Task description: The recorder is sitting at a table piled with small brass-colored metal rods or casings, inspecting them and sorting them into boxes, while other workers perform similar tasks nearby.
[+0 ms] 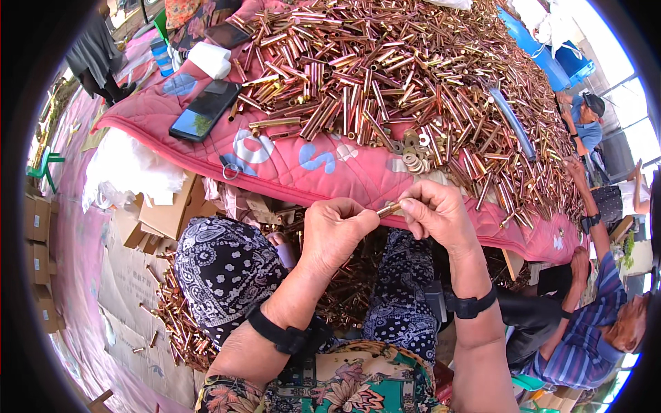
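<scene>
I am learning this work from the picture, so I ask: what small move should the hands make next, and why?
Perhaps ease the right hand back slightly to check its end of the tube: its grip seems to hide that end, while the left hand pinches the opposite end and could likely steady it alone.

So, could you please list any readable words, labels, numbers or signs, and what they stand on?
Pink quilted cloth: large blue and white letter-like shapes, which I won't copy.
Flat cardboard: dark print, too small to read.
Stacked boxes: white labels, too small to read.
</scene>
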Demonstrator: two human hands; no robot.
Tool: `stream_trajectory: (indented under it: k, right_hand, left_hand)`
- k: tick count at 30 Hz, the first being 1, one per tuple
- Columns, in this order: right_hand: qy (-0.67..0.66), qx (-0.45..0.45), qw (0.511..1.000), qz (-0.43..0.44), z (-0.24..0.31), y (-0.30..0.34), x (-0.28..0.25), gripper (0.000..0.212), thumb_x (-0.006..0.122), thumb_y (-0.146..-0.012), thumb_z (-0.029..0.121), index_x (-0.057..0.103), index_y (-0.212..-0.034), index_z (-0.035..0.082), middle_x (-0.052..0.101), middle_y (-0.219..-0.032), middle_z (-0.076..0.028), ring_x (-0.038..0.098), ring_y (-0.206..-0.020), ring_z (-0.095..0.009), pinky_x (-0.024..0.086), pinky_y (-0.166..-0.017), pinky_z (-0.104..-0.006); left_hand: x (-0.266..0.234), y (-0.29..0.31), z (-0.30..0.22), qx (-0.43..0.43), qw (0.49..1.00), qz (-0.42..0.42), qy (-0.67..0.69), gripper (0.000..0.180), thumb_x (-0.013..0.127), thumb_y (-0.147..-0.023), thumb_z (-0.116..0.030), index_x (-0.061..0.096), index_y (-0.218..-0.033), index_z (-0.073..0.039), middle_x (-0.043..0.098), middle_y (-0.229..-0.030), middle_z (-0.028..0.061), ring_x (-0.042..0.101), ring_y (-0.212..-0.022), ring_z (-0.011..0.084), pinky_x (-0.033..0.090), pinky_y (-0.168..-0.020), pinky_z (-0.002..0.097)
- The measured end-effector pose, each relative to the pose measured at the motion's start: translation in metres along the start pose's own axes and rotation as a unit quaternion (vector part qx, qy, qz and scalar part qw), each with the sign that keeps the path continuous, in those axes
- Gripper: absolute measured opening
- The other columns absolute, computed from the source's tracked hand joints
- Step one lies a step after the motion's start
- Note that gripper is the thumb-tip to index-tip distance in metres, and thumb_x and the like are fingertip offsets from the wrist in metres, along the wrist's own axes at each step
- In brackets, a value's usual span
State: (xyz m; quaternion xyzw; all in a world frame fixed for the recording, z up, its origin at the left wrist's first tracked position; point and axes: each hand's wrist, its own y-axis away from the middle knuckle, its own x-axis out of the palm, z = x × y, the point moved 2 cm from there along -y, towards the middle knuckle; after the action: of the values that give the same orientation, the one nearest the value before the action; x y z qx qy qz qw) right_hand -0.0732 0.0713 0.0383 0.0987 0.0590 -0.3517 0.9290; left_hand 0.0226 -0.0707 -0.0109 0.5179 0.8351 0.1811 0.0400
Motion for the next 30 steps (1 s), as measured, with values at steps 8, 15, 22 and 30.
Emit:
stream_trajectory:
  k: [8,15,22,30]
  right_hand:
    - [0.123,-0.104,0.979,-0.126,-0.026,0.014,-0.007,0.032,0.057,-0.086,0.026,0.057,-0.07,-0.001,0.036,-0.049,0.001,0.032,-0.049,-0.006,0.029,-0.044,-0.0233]
    - [0.057,-0.089,0.984,-0.14,-0.029,0.012,0.004,0.037,0.051,-0.09,0.027,0.052,-0.064,0.001,0.039,-0.049,0.002,0.038,-0.05,-0.005,0.034,-0.051,-0.0217]
    - [0.004,-0.116,0.986,-0.123,-0.033,0.013,0.001,0.037,0.048,-0.091,0.032,0.052,-0.069,0.002,0.047,-0.056,0.0,0.043,-0.05,-0.007,0.037,-0.048,-0.0197]
    - [-0.021,-0.097,0.99,-0.103,-0.036,0.013,0.001,0.031,0.053,-0.089,0.028,0.053,-0.073,0.002,0.048,-0.055,0.001,0.045,-0.049,-0.005,0.036,-0.047,-0.0193]
  left_hand:
    - [0.016,0.005,-0.007,0.095,0.985,-0.012,-0.144,0.021,0.063,-0.061,-0.022,0.065,-0.066,-0.001,0.058,-0.052,0.0082,0.055,-0.049,0.013,0.045,-0.055,0.0268]
    - [0.017,0.006,-0.005,0.087,0.981,-0.005,-0.176,0.021,0.063,-0.061,-0.023,0.066,-0.067,-0.002,0.059,-0.053,0.0096,0.057,-0.05,0.0153,0.046,-0.055,0.0275]
    - [0.016,0.004,-0.004,0.091,0.978,0.002,-0.186,0.021,0.063,-0.061,-0.023,0.066,-0.067,-0.003,0.059,-0.054,0.0099,0.059,-0.052,0.0165,0.047,-0.058,0.0284]
    - [0.011,0.004,-0.003,0.084,0.98,-0.007,-0.182,0.022,0.063,-0.06,-0.024,0.066,-0.067,-0.003,0.06,-0.055,0.0105,0.059,-0.053,0.0177,0.048,-0.059,0.0289]
